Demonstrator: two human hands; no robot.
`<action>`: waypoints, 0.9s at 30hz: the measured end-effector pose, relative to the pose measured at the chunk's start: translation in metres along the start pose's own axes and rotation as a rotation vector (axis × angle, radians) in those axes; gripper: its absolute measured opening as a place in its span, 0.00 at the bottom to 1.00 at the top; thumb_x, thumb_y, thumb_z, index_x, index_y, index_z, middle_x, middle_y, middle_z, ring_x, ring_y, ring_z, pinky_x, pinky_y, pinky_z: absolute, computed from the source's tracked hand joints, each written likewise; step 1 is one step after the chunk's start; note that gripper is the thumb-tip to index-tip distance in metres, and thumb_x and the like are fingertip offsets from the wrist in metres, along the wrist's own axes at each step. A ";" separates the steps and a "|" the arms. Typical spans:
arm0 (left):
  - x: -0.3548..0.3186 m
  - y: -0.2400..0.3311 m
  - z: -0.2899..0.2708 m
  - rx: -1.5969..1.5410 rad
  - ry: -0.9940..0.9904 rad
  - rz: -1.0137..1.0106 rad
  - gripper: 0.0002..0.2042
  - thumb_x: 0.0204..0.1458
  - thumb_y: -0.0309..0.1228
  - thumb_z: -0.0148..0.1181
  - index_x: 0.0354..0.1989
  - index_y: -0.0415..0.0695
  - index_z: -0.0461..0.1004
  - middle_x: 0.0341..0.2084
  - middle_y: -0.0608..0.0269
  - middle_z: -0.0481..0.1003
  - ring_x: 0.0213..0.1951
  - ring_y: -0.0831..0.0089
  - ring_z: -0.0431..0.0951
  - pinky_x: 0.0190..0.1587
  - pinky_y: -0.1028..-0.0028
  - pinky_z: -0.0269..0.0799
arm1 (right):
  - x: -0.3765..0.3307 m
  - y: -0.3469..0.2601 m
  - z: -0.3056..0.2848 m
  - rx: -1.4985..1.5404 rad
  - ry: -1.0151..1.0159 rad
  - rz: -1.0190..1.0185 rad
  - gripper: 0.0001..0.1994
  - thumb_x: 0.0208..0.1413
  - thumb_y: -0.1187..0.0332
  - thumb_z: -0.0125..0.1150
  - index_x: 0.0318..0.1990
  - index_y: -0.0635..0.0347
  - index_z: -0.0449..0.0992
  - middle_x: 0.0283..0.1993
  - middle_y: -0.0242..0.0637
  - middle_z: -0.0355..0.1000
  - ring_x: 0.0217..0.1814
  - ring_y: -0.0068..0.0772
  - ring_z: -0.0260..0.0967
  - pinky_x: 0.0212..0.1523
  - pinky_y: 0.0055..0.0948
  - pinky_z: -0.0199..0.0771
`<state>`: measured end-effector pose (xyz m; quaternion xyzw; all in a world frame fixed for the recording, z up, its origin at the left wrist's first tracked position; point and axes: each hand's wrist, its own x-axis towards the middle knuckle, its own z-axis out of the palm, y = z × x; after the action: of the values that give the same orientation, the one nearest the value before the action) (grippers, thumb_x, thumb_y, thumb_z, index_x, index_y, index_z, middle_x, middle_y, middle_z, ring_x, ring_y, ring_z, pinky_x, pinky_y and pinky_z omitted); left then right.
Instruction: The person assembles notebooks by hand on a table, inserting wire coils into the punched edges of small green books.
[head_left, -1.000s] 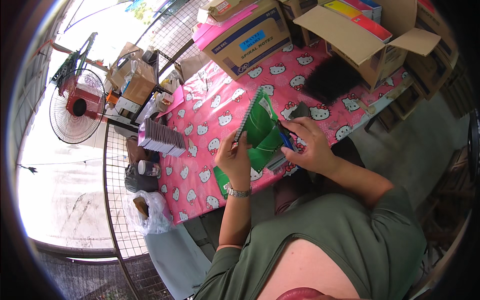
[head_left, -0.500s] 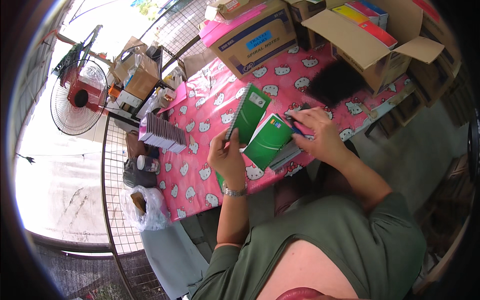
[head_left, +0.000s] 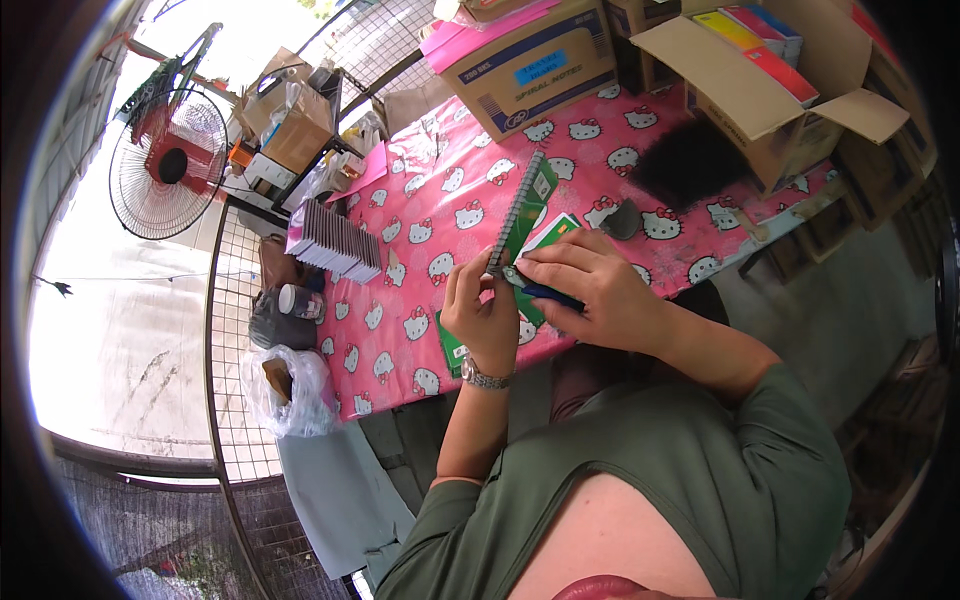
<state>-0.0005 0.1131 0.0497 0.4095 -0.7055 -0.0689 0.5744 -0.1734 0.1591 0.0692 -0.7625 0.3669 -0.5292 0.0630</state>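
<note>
The green notebook (head_left: 527, 205) has glossy card covers and a metal wire spiral. The pliers (head_left: 540, 290) show smooth blue plastic handles and dull metal tips. A shiny pink plastic cloth (head_left: 440, 200) covers the worktop. The boxes (head_left: 530, 60) are matt brown cardboard; the wristwatch (head_left: 484, 377) is metal.

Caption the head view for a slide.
Left hand steadies a green spiral notebook while the right hand works pliers at its coil.

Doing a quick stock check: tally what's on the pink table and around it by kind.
Cardboard boxes on the table: 2
Green spiral notebook in the left hand and right hand: 1
Stack of dark notebooks: 1
Standing fan: 1
Total: 5
</note>
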 end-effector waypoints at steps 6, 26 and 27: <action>0.003 0.003 -0.010 0.156 0.046 0.206 0.16 0.43 0.14 0.63 0.42 0.38 0.80 0.30 0.57 0.78 0.29 0.69 0.80 0.28 0.74 0.76 | 0.009 -0.002 -0.014 0.684 -0.325 0.587 0.19 0.54 0.70 0.66 0.54 0.63 0.78 0.46 0.37 0.78 0.45 0.29 0.73 0.49 0.30 0.73; -0.157 -0.185 -0.111 0.794 -0.091 -0.744 0.12 0.52 0.25 0.65 0.43 0.38 0.74 0.36 0.55 0.77 0.38 0.58 0.78 0.44 0.61 0.74 | -0.150 0.219 0.012 -0.341 -0.255 0.682 0.11 0.49 0.61 0.65 0.31 0.58 0.74 0.40 0.44 0.72 0.45 0.49 0.70 0.44 0.43 0.72; -0.148 -0.177 -0.107 0.857 -0.080 -0.689 0.11 0.51 0.26 0.66 0.43 0.39 0.75 0.37 0.54 0.77 0.40 0.56 0.77 0.47 0.60 0.72 | -0.140 0.241 0.006 -0.402 -0.153 0.725 0.10 0.51 0.63 0.64 0.32 0.58 0.73 0.40 0.45 0.72 0.46 0.50 0.69 0.45 0.43 0.71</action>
<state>0.1810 0.1340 -0.1274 0.8109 -0.5169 0.0247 0.2731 -0.3110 0.0707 -0.1566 -0.6183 0.7016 -0.3326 0.1220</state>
